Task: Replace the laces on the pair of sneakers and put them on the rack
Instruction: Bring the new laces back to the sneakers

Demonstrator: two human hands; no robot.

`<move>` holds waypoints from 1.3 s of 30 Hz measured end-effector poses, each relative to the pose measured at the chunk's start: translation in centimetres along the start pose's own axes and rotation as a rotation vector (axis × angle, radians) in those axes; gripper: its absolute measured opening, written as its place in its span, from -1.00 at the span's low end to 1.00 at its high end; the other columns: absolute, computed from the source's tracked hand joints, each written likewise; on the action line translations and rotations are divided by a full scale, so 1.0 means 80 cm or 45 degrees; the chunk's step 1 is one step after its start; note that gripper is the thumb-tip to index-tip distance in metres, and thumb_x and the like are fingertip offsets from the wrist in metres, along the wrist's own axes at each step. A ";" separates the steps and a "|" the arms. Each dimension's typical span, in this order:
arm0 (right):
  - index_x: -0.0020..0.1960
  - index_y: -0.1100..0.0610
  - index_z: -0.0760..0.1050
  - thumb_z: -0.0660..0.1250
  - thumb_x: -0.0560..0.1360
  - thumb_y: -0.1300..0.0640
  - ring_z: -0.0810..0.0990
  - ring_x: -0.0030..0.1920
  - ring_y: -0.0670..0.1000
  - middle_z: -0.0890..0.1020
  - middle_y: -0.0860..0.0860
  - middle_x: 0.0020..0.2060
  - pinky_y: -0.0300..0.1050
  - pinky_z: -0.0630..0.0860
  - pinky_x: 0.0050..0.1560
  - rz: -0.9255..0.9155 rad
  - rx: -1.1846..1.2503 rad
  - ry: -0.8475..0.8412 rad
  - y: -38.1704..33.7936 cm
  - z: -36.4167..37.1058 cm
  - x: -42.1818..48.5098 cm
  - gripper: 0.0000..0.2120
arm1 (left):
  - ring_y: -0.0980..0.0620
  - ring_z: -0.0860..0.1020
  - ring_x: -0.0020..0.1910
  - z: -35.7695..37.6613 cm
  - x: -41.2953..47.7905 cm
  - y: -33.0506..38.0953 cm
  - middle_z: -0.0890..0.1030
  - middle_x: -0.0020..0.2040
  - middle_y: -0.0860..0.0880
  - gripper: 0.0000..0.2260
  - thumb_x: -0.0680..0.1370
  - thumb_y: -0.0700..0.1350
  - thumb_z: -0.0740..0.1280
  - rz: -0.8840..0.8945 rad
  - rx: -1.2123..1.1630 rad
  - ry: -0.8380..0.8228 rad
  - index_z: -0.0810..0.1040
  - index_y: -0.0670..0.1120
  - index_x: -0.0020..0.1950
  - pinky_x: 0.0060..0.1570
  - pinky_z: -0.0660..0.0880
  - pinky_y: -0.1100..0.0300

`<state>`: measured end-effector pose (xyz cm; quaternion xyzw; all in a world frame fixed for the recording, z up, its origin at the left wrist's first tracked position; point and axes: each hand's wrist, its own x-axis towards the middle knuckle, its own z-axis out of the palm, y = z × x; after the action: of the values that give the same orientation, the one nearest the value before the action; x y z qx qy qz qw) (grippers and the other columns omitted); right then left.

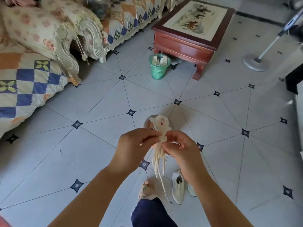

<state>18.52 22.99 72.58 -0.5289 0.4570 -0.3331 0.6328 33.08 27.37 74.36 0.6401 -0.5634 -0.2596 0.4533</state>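
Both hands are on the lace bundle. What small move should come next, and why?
Probably work the knot loose. The left hand and right hand pinch the laces at a knot round the bundle's middle, loops above, ends hanging below, so they are tied together. The sneakers sit on the floor beneath.

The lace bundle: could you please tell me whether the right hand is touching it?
Touching. The head view shows the right hand pinching the lace bundle at its knotted middle, with no gap; the left hand pinches it too.
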 end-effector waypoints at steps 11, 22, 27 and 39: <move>0.00 0.14 0.51 0.32 0.45 0.35 0.65 -0.25 -0.03 0.67 -0.01 -0.25 -0.21 0.56 -0.23 0.077 0.249 0.238 -0.045 -0.039 0.135 -0.82 | 0.26 0.57 -0.26 0.023 0.189 -0.005 0.62 -0.25 0.18 -0.89 0.39 -0.17 0.45 0.044 -0.001 -0.295 0.63 0.05 -0.20 -0.23 0.43 0.52; 0.10 0.04 0.52 0.37 0.42 0.31 0.65 -0.08 0.04 0.67 0.08 -0.07 -0.24 0.54 -0.12 0.063 0.211 0.637 -0.067 -0.058 0.200 -0.70 | 0.37 0.52 -0.27 0.076 0.334 -0.016 0.57 -0.34 0.21 -0.81 0.44 -0.19 0.39 0.144 -0.129 -0.664 0.53 0.12 -0.23 -0.26 0.36 0.57; 0.06 -0.10 0.48 0.31 0.50 0.20 0.61 -0.30 -0.21 0.65 -0.15 -0.32 -0.45 0.43 -0.36 0.131 -0.058 0.957 -0.082 -0.045 0.218 -0.76 | 0.39 0.53 -0.32 0.091 0.379 -0.016 0.58 -0.39 0.18 -0.83 0.46 -0.30 0.36 0.153 -0.371 -0.936 0.56 -0.01 -0.18 -0.34 0.37 0.57; 0.04 -0.12 0.37 0.26 0.53 0.14 0.55 -0.17 -0.26 0.59 -0.18 -0.18 -0.54 0.37 -0.18 0.386 -0.463 1.608 -0.067 -0.032 0.184 -0.81 | 0.28 0.59 -0.28 0.173 0.380 -0.003 0.64 -0.28 0.21 -0.89 0.36 -0.07 0.48 0.245 -0.326 -1.585 0.56 0.07 -0.22 -0.25 0.45 0.51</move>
<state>21.80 7.55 74.45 -0.2607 0.8572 -0.4039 0.1847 28.51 -5.72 73.28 0.2571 -0.7404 -0.6060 0.1357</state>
